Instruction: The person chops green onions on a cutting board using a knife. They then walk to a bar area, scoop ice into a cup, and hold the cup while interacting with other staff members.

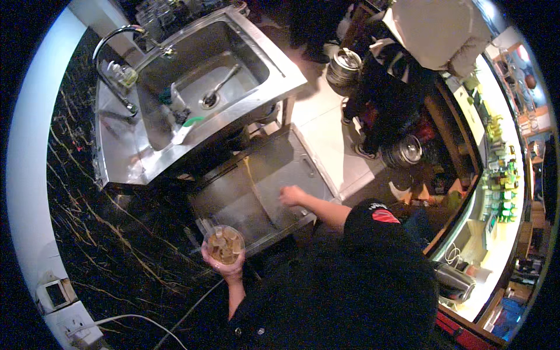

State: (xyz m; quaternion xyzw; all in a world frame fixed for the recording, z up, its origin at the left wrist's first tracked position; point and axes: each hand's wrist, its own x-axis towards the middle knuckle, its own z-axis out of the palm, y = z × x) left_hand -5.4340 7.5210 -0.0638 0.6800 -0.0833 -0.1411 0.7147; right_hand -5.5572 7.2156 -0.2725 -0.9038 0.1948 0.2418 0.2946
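Observation:
My left hand (228,268) is wrapped round a clear round cup (226,245), which holds ice cubes and a brownish tint. It is at the near left corner of a low stainless steel worktop (224,201). My right hand (290,196) is closed over the right part of that worktop, knuckles up. Whether anything is inside its fingers is hidden. A recessed handle (307,166) shows on the steel just beyond it, and a narrow yellowish strip (251,175) runs across the steel to its left.
Beyond the worktop is a steel sink (256,87) with a curved tap (100,52); a spoon-like utensil (227,79) lies in its basin. Black marbled counter (128,233) fills the left. Metal kegs (345,65) and another person (391,99) are at the back right, near a lit bottle shelf (504,181).

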